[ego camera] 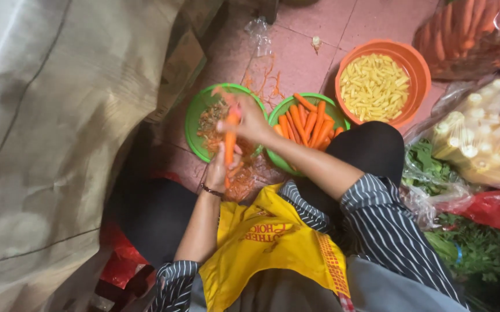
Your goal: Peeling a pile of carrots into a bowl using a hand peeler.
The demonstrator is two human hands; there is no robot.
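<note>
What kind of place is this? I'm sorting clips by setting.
Probably a kitchen prep corner or market stall floor: a carrot is worked over a green bowl of peelings on pink floor tiles, beside an orange bowl of cut pieces and bagged vegetables.

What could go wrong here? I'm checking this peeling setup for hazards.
1. The right hand works along the carrot toward the left hand gripping its lower end; a slip could nick those fingers. Its tool is too blurred to make out.
2. Peelings are piling on the tiled floor outside the green scrap bowl, possibly slippery underfoot.
3. The bowl of peeled carrots sits close against the knee; a shift could tip it.
</note>
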